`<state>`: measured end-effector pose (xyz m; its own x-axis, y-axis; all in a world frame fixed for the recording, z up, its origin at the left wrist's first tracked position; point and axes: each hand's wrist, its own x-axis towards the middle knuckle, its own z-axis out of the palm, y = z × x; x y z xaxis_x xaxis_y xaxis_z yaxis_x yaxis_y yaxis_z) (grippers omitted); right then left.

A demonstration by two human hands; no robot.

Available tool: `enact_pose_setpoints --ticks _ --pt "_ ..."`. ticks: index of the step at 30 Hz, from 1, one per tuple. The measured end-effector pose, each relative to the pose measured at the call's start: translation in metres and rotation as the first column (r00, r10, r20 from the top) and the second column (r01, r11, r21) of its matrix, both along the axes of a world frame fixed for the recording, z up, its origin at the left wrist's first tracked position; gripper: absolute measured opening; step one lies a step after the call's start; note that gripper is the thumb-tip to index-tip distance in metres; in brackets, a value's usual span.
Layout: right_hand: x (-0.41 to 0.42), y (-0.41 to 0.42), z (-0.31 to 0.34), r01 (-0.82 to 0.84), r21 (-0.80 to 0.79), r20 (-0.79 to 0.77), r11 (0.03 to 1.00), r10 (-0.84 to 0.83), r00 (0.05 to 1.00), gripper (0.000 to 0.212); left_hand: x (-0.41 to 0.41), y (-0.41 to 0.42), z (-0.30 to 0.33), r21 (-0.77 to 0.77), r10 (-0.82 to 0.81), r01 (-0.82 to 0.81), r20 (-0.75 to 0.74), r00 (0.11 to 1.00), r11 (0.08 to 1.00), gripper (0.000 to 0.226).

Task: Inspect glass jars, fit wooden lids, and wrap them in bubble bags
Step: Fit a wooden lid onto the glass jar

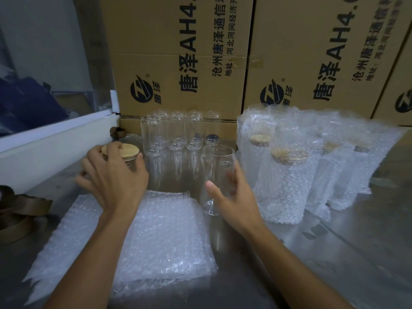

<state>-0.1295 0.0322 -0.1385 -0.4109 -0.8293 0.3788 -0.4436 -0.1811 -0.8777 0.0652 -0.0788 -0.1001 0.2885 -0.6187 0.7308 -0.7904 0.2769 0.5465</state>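
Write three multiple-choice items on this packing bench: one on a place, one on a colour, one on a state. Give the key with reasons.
1. Where do the wrapped jars stand?
A. right of the held glass jar
B. left of it
C. on the cartons

2. What colour are the cartons?
A. white
B. brown
C. blue

3. What is the state of the glass jar in the right hand?
A. lidded
B. bagged
C. open, without lid

Key: 1 A, they stand on the right side of the table; 2 B, plain brown cardboard; 3 C, its mouth is bare, while the left hand grips a wooden lid.
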Motion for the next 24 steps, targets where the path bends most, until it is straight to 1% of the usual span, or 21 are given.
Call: enact_pose_setpoints --ticks 2,5,8,11,14,17,19,21,22,24 --pt "0.002 0.000 0.000 0.036 -0.036 -0.007 0.999 -0.037 0.999 0.096 -0.004 0.007 0.004 -0.091 -0.047 0.052 0.056 0.997 0.994 0.045" --pt "0.007 0.003 0.006 0.089 -0.163 -0.015 0.983 -0.092 0.996 0.086 -0.017 0.020 0.009 -0.200 -0.168 0.192 0.132 0.977 0.961 0.051" --pt "0.013 0.008 0.015 0.125 -0.336 -0.130 0.934 -0.178 0.975 0.072 -0.031 0.033 0.010 -0.291 -0.273 0.328 0.216 0.938 0.899 0.058" --pt "0.018 0.011 0.023 0.083 -0.497 -0.257 0.864 -0.238 0.937 0.063 -0.040 0.041 0.010 -0.357 -0.315 0.407 0.289 0.904 0.841 0.060" --pt "0.023 0.012 0.024 0.015 -0.532 -0.372 0.847 -0.250 0.894 0.062 -0.048 0.049 0.008 -0.377 -0.357 0.475 0.342 0.869 0.795 0.060" --pt "0.025 0.011 0.023 0.001 -0.563 -0.430 0.827 -0.293 0.854 0.050 -0.056 0.056 0.005 -0.394 -0.385 0.532 0.395 0.834 0.749 0.055" --pt "0.025 0.009 0.022 0.006 -0.585 -0.428 0.811 -0.314 0.847 0.041 -0.060 0.057 0.003 -0.410 -0.422 0.566 0.392 0.817 0.715 0.048" --pt "0.025 0.009 0.021 0.017 -0.592 -0.411 0.806 -0.320 0.853 0.036 -0.061 0.058 0.001 -0.421 -0.466 0.593 0.372 0.803 0.686 0.047" --pt "0.026 0.009 0.021 0.029 -0.595 -0.395 0.803 -0.323 0.860 0.034 -0.062 0.058 0.001 -0.418 -0.494 0.611 0.362 0.791 0.672 0.049" --pt "0.028 0.010 0.023 0.070 -0.600 -0.322 0.797 -0.320 0.891 0.030 -0.063 0.059 0.000 -0.389 -0.554 0.652 0.344 0.758 0.651 0.062"
